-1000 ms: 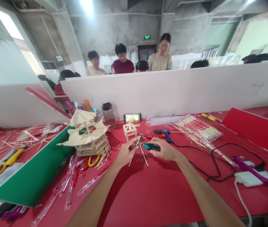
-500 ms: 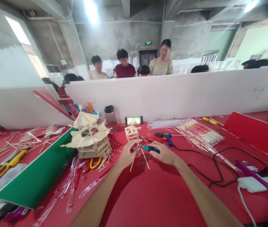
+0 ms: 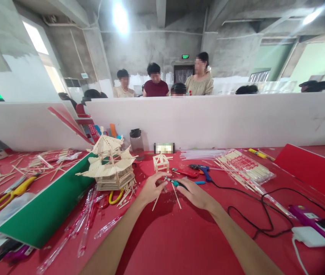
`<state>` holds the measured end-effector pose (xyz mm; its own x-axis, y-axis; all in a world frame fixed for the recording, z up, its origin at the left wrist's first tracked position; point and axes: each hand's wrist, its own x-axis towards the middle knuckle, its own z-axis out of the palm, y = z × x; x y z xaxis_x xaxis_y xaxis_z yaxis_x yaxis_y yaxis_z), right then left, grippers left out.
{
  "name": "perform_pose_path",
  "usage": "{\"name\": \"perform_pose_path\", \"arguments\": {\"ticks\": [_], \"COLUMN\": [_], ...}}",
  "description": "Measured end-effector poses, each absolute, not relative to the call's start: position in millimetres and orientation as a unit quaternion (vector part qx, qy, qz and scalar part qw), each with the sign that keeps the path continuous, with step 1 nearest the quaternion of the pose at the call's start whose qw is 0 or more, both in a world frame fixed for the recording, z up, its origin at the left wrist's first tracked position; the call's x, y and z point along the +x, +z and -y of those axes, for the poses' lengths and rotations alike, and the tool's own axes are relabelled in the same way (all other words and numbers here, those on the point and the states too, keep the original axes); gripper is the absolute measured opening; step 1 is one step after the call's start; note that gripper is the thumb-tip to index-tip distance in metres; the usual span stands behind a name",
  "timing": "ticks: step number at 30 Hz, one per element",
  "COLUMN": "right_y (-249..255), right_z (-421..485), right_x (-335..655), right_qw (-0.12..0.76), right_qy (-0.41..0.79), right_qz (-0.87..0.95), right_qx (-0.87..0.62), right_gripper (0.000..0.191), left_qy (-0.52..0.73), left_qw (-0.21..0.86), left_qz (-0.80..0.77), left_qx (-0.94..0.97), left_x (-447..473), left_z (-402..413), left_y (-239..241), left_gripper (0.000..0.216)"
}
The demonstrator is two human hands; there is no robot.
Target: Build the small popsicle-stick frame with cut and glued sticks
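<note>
My left hand (image 3: 152, 190) is closed in a pinch, with a thin wooden stick (image 3: 156, 202) slanting down from beneath its fingers. What lies right at those fingertips is partly hidden. My right hand (image 3: 197, 193) grips teal-handled pliers (image 3: 179, 185), whose metal jaws point left and meet the left fingertips. A second wooden stick (image 3: 177, 196) lies on the table between the hands. Just beyond my hands stands a small open frame of sticks (image 3: 161, 163). To the left is a larger tiered stick pavilion (image 3: 112, 168) with a pointed roof.
Behind the pliers lie a red utility knife (image 3: 185, 173) and a blue glue gun (image 3: 205, 171), its black cable looping right. Bundled sticks (image 3: 244, 166) lie farther right. Yellow-handled scissors (image 3: 12, 195) and a green board (image 3: 47, 206) are left. A bottle (image 3: 136, 143) stands near the white partition (image 3: 222, 122).
The view has shifted slightly, moving the scene rightward. The stick under my left hand has swung its lower end left. My right hand lies flatter over the pliers, whose jaws stay by the left fingertips.
</note>
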<state>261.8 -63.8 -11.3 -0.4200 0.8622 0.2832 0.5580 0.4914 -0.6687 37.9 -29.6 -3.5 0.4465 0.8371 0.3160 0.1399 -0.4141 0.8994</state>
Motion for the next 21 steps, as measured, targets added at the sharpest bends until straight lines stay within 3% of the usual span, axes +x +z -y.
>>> {"name": "perform_pose_path", "arguments": {"ticks": [8, 21], "right_y": [-11, -15], "right_z": [65, 62], "right_x": [256, 248], "right_qw": [0.299, 0.249], "right_qy": [0.206, 0.199], "right_qz": [0.802, 0.786], "right_qx": [-0.474, -0.53], "right_gripper": [0.034, 0.042], "left_qy": [0.402, 0.371], "left_qw": [0.413, 0.404], "left_qz": [-0.322, -0.355], "left_qx": [0.751, 0.757], "left_x": [39, 37], "left_z": [28, 24], "left_y": [-11, -13], "left_gripper": [0.029, 0.031]}}
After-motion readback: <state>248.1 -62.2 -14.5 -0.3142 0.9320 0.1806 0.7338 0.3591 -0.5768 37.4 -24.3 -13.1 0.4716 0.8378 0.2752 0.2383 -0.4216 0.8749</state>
